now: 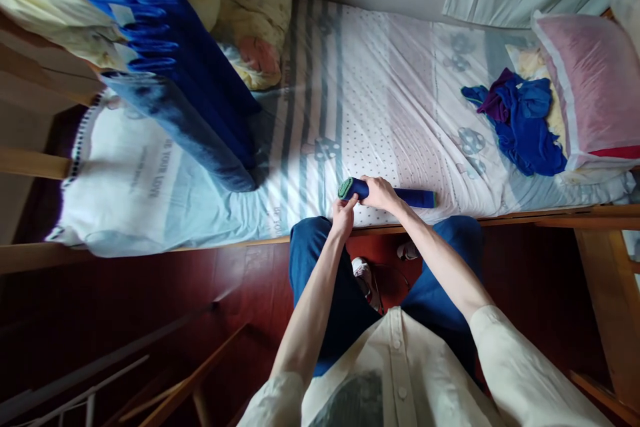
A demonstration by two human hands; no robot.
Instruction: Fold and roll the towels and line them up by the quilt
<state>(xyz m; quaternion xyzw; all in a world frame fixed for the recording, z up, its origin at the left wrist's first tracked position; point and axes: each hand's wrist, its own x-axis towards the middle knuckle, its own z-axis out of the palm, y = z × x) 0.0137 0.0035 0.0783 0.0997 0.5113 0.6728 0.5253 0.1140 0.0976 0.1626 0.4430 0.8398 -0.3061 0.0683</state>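
Observation:
A blue rolled cloth with a green inner side [354,188] is at the bed's front edge, its spiral end facing left. My left hand [344,212] grips it near that end, from the front. My right hand [379,192] is wrapped over the roll just to the right. A flat blue length [417,198] with a thin green edge extends from under my right hand along the sheet. At the left, a stack of folded blue cloths [200,73] lies on the bed, with a greyish-blue folded cloth [187,133] in front of it.
Crumpled blue and purple clothes [525,120] lie at the right beside a pink pillow [595,80]. A yellow bundle [250,7] is at the back left, a white pillow [115,160] at the left. The wooden bed edge [505,219] runs just above my knees.

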